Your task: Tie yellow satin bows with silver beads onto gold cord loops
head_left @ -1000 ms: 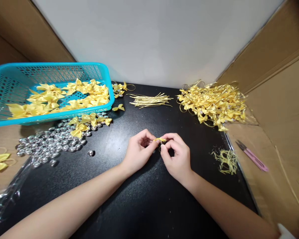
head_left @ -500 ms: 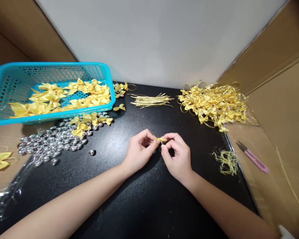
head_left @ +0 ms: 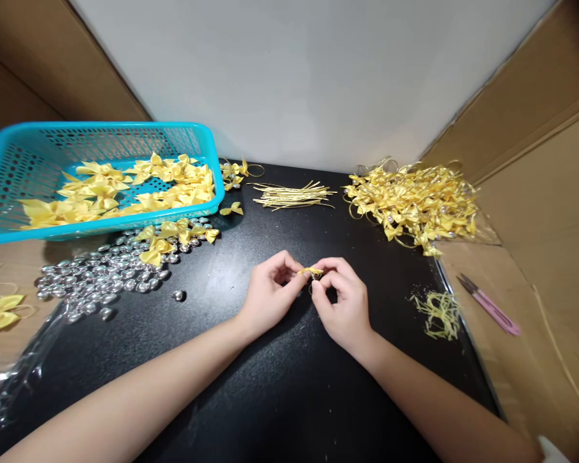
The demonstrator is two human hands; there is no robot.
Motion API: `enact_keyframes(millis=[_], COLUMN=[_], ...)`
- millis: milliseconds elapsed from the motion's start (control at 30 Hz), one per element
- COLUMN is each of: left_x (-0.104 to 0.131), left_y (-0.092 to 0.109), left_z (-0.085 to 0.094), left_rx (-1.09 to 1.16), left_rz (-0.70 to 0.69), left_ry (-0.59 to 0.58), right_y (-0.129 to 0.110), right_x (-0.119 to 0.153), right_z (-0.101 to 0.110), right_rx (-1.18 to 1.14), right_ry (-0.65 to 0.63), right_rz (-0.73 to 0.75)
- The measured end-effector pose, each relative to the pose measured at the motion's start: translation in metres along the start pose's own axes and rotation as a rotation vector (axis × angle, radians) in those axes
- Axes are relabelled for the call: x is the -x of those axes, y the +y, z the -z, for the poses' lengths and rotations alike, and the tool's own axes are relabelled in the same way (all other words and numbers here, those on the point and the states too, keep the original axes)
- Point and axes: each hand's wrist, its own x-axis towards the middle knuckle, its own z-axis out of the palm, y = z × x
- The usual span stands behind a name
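Between my hands, above the middle of the black tabletop (head_left: pixel 270 386), is a small yellow ribbon bow (head_left: pixel 311 271). My left hand (head_left: pixel 274 289) pinches its left end between thumb and fingers. From the other side my right hand (head_left: pixel 342 299) grips the bow's right end, fingers bent and thumb pressed in below. A thin loop of cord shows under the bow, near the right thumb. Fingertips cover much of the bow, so its back and any knot are hidden.
A blue basket (head_left: pixel 210 138) of yellow bows stands left, silver beads (head_left: pixel 110 276) before it. Gold cords (head_left: pixel 294 195) lie at the back. Finished-looking bows with loops (head_left: pixel 415 202) are piled right, near cord scraps (head_left: pixel 439 314) and pink snips (head_left: pixel 495 312). Cardboard walls (head_left: pixel 540 154) flank the table.
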Motion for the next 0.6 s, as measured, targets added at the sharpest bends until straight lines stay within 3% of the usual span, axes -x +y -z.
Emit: enact_keyframes(millis=[600], left_x=[0.0001], left_y=[0.0002], left_z=[-0.0009], left_rx=[-0.010], left_rz=[-0.031], left_ry=[-0.003], right_y=[-0.0022], right_x=[0.0012], right_z=[-0.0028], right_rx=[0.054], right_ry=[0.031], right_rz=[0.031])
